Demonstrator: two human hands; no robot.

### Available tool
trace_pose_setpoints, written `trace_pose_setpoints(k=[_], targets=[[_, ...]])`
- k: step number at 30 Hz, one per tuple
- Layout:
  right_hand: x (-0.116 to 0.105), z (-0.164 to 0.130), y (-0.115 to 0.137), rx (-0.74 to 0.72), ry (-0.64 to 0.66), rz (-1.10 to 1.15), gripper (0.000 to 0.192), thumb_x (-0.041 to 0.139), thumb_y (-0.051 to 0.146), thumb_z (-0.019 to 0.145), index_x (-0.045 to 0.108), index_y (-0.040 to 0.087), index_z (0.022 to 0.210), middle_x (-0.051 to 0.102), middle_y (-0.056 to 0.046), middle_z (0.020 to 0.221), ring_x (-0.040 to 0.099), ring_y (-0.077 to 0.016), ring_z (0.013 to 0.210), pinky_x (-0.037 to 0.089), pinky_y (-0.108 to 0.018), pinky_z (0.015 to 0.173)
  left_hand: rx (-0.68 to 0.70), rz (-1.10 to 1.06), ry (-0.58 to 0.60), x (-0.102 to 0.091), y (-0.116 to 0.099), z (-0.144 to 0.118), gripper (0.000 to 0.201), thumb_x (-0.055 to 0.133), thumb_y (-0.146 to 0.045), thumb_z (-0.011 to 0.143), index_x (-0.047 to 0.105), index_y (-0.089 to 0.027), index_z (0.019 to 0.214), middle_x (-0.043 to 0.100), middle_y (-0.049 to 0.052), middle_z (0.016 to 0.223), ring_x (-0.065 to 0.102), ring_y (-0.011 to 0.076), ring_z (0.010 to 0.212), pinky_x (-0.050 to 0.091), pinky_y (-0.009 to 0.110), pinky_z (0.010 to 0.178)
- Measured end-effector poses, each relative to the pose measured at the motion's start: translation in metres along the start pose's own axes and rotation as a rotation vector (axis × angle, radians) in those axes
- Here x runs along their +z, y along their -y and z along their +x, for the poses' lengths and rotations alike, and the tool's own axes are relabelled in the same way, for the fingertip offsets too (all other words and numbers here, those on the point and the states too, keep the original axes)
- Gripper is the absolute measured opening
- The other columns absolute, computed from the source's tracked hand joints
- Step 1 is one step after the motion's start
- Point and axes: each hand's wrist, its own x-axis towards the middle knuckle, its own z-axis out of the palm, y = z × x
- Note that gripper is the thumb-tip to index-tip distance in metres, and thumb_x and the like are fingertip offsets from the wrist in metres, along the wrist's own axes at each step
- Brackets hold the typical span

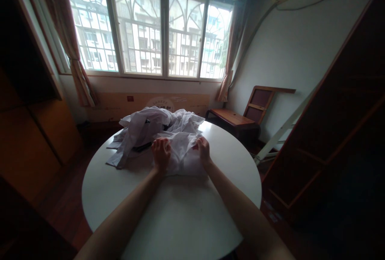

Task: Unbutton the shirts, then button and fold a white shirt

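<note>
A thin white cloth garment [182, 159] lies on the round white table [177, 216], partly lifted between my two hands. My left hand [161, 153] has its fingers curled on the near left part of the fabric. On the other side, my right hand [203, 150] pinches the cloth at its right edge. Just beyond sits a rumpled heap of white clothes [147, 125], with dark patches showing among the folds. The garment's exact kind is hard to make out in the dim light.
Behind the table, a large flat cardboard box [117, 105] leans under the barred windows [138, 31]. A wooden chair [237, 117] stands at the back right. A white folding frame [279, 135] and a dark wooden panel [325, 139] rise at the right.
</note>
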Motion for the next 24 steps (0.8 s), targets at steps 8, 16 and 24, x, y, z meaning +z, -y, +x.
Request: trace_pose_setpoints(k=[8,16,24], targets=[[-0.006,0.005,0.003,-0.074,-0.109,-0.032,0.019,0.047,0.038,0.072,0.041,0.02,0.068,0.044,0.008,0.048,0.042,-0.009,0.04,0.038,-0.021,0.041,0.355,-0.087,0.296,-0.012,-0.022,-0.002,0.035,0.044,-0.001,0.068,0.054,-0.019,0.096,0.052,0.009,0.11,0.043,0.022,0.106,0.033,0.037,0.091],[-0.01,0.009,-0.002,-0.099,-0.243,-0.137,0.026,0.044,0.045,0.074,0.044,0.019,0.075,0.05,0.003,0.059,0.047,-0.0111,0.051,0.038,-0.022,0.047,0.257,-0.389,0.983,-0.018,-0.026,-0.001,0.02,0.047,-0.015,0.069,0.058,-0.017,0.086,0.058,0.003,0.085,0.052,0.0157,0.077,0.042,0.025,0.073],[-0.008,0.005,0.0,-0.067,-0.284,-0.14,0.024,0.042,0.042,0.075,0.044,0.018,0.076,0.049,0.003,0.064,0.045,-0.0104,0.051,0.038,-0.022,0.047,-0.062,-0.623,1.217,-0.02,-0.019,0.008,0.032,0.056,-0.023,0.065,0.061,-0.014,0.096,0.06,0.004,0.093,0.054,0.018,0.086,0.04,0.025,0.078]])
